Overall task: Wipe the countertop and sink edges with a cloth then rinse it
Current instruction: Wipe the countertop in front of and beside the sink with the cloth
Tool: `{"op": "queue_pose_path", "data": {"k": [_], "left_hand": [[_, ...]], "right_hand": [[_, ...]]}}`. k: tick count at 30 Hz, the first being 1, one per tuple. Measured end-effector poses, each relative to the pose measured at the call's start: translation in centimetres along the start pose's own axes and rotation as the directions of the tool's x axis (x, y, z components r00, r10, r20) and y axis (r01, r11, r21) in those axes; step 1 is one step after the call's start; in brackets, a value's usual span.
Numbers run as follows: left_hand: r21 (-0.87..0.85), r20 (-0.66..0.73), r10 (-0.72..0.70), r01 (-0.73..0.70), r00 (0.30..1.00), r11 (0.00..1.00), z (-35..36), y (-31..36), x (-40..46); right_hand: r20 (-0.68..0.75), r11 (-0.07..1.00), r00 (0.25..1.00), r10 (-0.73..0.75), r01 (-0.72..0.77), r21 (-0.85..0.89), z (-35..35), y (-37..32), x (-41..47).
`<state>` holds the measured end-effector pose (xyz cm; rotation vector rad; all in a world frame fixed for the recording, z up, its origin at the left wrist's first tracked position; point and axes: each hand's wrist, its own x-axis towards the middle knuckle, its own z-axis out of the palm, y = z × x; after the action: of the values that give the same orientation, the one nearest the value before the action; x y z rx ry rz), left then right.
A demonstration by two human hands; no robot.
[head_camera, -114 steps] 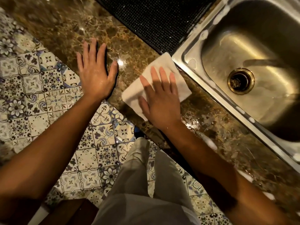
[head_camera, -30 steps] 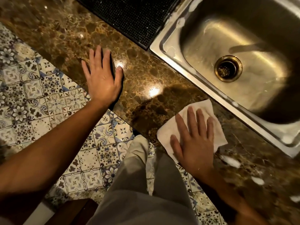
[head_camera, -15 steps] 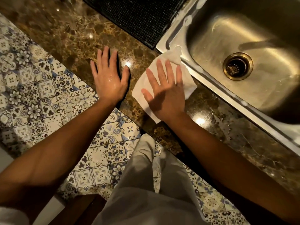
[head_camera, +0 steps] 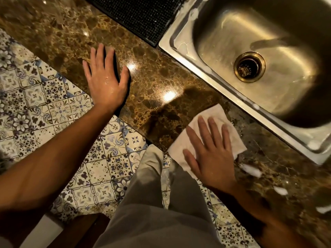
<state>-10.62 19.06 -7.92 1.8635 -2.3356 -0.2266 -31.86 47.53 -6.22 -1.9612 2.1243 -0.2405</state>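
A white cloth (head_camera: 214, 113) lies flat on the brown marble countertop (head_camera: 157, 72), near its front edge and just short of the steel sink's rim (head_camera: 211, 77). My right hand (head_camera: 209, 153) presses flat on the cloth with fingers spread, covering most of it. My left hand (head_camera: 105, 81) rests palm down on the bare countertop further left, fingers apart, holding nothing. White soap foam spots (head_camera: 250, 170) sit on the counter to the right of the cloth. More foam clings to the sink's left rim.
A black studded mat (head_camera: 143, 15) lies on the counter behind, against the sink's left side. The sink basin holds a brass drain (head_camera: 249, 67). Below the counter edge are patterned floor tiles (head_camera: 53, 108) and my grey trousers (head_camera: 157, 203).
My right hand has slid the cloth from beside the sink's left corner back to the right along the counter's front edge. My left hand stays planted in the same spot.
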Motion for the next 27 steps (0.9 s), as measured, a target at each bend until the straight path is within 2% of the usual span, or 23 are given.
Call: {"op": "queue_pose_path", "data": {"k": [7, 12, 20, 23, 27], "left_hand": [[-0.016, -0.008, 0.003, -0.003, 1.000, 1.000, -0.2, -0.1, -0.1], [-0.018, -0.012, -0.004, 0.003, 1.000, 1.000, -0.5, 0.1, -0.2], [-0.020, -0.032, 0.010, -0.010, 0.999, 1.000, -0.5, 0.3, -0.2], [-0.027, -0.018, 0.009, -0.010, 1.000, 1.000, -0.4, 0.4, -0.4], [0.005, -0.011, 0.077, -0.077, 0.997, 0.997, -1.1, 0.6, -0.8]], "right_hand": [[0.013, 0.999, 1.000, 0.024, -0.024, -0.027, 0.0, 0.1, 0.4], [-0.010, 0.996, 0.998, 0.067, -0.067, -0.052, 0.8, -1.9, 6.3], [-0.060, 0.997, 0.998, -0.011, 0.007, -0.080, 2.0, -4.1, 15.7], [-0.099, 0.996, 0.995, -0.029, 0.021, -0.081, 1.8, -4.0, 15.7], [-0.006, 0.994, 0.999, -0.046, 0.045, -0.095, 1.0, -2.6, 11.1]]}}
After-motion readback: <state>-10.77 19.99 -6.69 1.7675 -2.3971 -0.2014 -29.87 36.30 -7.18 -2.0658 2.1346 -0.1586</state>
